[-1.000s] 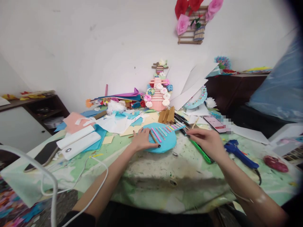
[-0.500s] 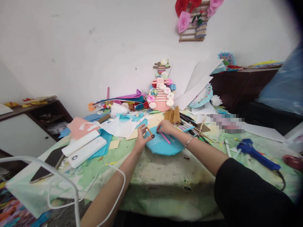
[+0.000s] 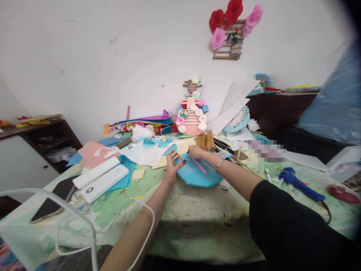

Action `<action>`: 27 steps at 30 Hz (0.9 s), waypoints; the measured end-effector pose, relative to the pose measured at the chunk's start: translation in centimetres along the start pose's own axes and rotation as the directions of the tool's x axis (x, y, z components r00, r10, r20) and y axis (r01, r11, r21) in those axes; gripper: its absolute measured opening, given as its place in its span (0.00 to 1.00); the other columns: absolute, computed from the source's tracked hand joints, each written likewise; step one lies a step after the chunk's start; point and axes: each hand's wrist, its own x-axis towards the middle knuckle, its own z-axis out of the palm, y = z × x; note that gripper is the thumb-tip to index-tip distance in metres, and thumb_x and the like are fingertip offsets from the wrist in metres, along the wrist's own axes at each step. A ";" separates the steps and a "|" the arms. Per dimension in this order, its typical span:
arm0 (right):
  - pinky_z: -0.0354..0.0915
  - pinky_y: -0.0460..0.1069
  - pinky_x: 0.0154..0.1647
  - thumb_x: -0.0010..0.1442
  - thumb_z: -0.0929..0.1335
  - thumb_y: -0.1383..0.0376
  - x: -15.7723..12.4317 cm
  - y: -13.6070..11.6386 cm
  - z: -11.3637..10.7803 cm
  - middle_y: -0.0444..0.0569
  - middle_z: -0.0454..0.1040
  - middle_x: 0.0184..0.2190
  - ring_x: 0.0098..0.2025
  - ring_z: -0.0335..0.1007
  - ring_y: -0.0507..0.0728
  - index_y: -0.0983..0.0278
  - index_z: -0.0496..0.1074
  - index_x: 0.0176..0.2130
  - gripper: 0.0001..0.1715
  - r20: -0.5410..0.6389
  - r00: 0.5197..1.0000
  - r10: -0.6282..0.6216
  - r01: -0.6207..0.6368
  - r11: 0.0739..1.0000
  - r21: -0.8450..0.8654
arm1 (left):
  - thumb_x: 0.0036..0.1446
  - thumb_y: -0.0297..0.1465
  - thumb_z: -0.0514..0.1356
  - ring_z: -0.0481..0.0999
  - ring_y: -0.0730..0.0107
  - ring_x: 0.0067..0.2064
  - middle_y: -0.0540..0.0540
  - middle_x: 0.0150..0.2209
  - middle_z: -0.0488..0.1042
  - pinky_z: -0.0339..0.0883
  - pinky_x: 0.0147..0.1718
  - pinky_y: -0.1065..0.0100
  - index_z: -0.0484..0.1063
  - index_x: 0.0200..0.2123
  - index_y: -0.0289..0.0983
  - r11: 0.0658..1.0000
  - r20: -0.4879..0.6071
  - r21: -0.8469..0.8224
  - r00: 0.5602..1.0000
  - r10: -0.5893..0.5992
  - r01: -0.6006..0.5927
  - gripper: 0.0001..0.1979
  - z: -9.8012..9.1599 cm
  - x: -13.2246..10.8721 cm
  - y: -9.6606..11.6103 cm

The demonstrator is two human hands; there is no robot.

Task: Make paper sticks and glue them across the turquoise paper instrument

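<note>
My left hand: fingers spread, flat on left edge of blue paper guitar body. Thin brown stick against thumb, pinch unclear. My right hand: curled at body's far edge; whether it grips anything, cannot tell. Pink stick lies on body. Body lies mid-table. I judge it light, bendy, easily creased; take by rim, kept flat, not by sticks. Table cover green, stained, cluttered. Blue glue gun to right, power banks to left, white wall behind.

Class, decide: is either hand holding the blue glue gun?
No, the blue glue gun lies on the table, apart from the left hand and right hand.
</note>
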 end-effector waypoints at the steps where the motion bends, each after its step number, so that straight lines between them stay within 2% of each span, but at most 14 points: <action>1: 0.67 0.56 0.45 0.62 0.64 0.60 0.3 0.1 -0.2 0.53 0.68 0.49 0.46 0.68 0.57 0.65 0.66 0.50 0.18 -0.012 1.000 -0.002 0.002 1.000 0.028 | 0.47 0.47 0.58 0.66 0.54 0.56 0.35 0.56 0.60 0.64 0.50 0.54 0.47 0.56 0.41 1.000 0.000 -0.029 1.000 -0.007 0.007 0.37 0.0 0.0 0.0; 9: 0.68 0.55 0.42 0.62 0.64 0.60 1.6 2.2 -2.7 0.52 0.69 0.47 0.44 0.69 0.56 0.66 0.66 0.50 0.18 -0.202 0.979 0.040 0.025 0.951 0.308 | 0.39 0.46 0.64 0.65 0.52 0.55 0.37 0.54 0.61 0.62 0.49 0.54 0.52 0.54 0.41 0.969 -0.029 -0.244 0.998 -0.049 0.040 0.40 0.0 0.4 -0.4; 11: 0.67 0.51 0.38 0.61 0.64 0.65 1.3 2.5 -3.3 0.50 0.71 0.41 0.39 0.69 0.53 0.68 0.68 0.44 0.12 -0.258 0.966 0.029 0.069 0.930 0.362 | 0.37 0.45 0.66 0.65 0.52 0.55 0.38 0.53 0.62 0.60 0.51 0.54 0.54 0.53 0.41 0.955 -0.049 -0.292 0.996 -0.073 0.056 0.40 0.1 0.4 -0.2; 13: 0.64 0.46 0.32 0.57 0.64 0.72 0.7 2.6 -3.8 0.47 0.72 0.31 0.32 0.67 0.51 0.68 0.70 0.36 0.06 -0.305 0.952 -0.010 0.138 0.904 0.404 | 0.35 0.45 0.67 0.64 0.52 0.55 0.40 0.52 0.63 0.58 0.52 0.54 0.55 0.52 0.41 0.945 -0.054 -0.320 0.995 -0.087 0.065 0.41 0.2 0.4 -0.1; 15: 0.59 0.44 0.28 0.50 0.62 0.76 -0.1 2.5 -4.2 0.43 0.68 0.23 0.27 0.64 0.50 0.67 0.68 0.28 0.08 -0.340 0.939 -0.060 0.215 0.872 0.440 | 0.35 0.45 0.68 0.64 0.53 0.55 0.40 0.51 0.63 0.57 0.53 0.54 0.55 0.52 0.42 0.941 -0.053 -0.333 0.995 -0.089 0.066 0.41 0.2 0.4 0.0; 17: 0.56 0.44 0.25 0.46 0.61 0.76 -1.3 2.4 -4.6 0.40 0.62 0.18 0.23 0.59 0.49 0.65 0.64 0.24 0.07 -0.384 0.918 -0.098 0.286 0.835 0.470 | 0.35 0.45 0.67 0.64 0.53 0.55 0.40 0.52 0.63 0.56 0.53 0.54 0.55 0.52 0.42 0.941 -0.046 -0.331 0.995 -0.088 0.068 0.41 0.1 0.4 0.1; 20: 0.53 0.44 0.24 0.46 0.60 0.72 -4.3 2.6 -5.5 0.39 0.57 0.16 0.22 0.55 0.49 0.64 0.61 0.22 0.04 -0.446 0.885 -0.136 0.370 0.785 0.496 | 0.37 0.46 0.66 0.62 0.52 0.57 0.40 0.54 0.62 0.55 0.53 0.53 0.54 0.53 0.43 0.956 -0.041 -0.288 0.997 -0.066 0.051 0.40 -0.1 0.2 0.4; 22: 0.52 0.44 0.24 0.48 0.61 0.69 -7.5 3.0 -6.2 0.39 0.57 0.17 0.22 0.54 0.49 0.64 0.61 0.23 0.04 -0.463 0.871 -0.167 0.412 0.761 0.501 | 0.38 0.46 0.66 0.57 0.50 0.60 0.40 0.55 0.61 0.53 0.54 0.51 0.54 0.53 0.44 0.975 -0.033 -0.219 0.999 -0.036 0.028 0.40 -0.1 0.0 0.7; 24: 0.50 0.45 0.23 0.53 0.62 0.63 -11.5 3.7 -6.8 0.39 0.57 0.17 0.21 0.53 0.49 0.64 0.62 0.23 0.10 -0.461 0.851 -0.253 0.479 0.732 0.484 | 0.39 0.46 0.66 0.53 0.50 0.62 0.40 0.57 0.59 0.51 0.55 0.50 0.54 0.53 0.44 0.991 -0.023 -0.135 1.000 0.010 -0.013 0.40 -0.1 -0.3 1.2; 25: 0.49 0.44 0.23 0.55 0.63 0.61 -13.6 4.1 -7.0 0.39 0.58 0.17 0.21 0.53 0.49 0.64 0.63 0.23 0.12 -0.463 0.842 -0.278 0.494 0.744 0.450 | 0.39 0.46 0.66 0.53 0.49 0.63 0.40 0.58 0.59 0.50 0.56 0.49 0.54 0.54 0.44 0.995 -0.017 -0.096 0.999 0.039 -0.040 0.39 -0.2 -0.5 1.5; 27: 0.50 0.44 0.23 0.58 0.63 0.59 -17.8 5.3 -7.0 0.40 0.59 0.16 0.21 0.53 0.48 0.65 0.65 0.21 0.17 -0.425 0.854 -0.301 0.459 0.821 0.340 | 0.41 0.46 0.65 0.53 0.49 0.62 0.40 0.59 0.57 0.49 0.56 0.50 0.54 0.54 0.43 0.994 -0.007 -0.027 0.994 0.108 -0.108 0.38 -0.2 -0.8 2.2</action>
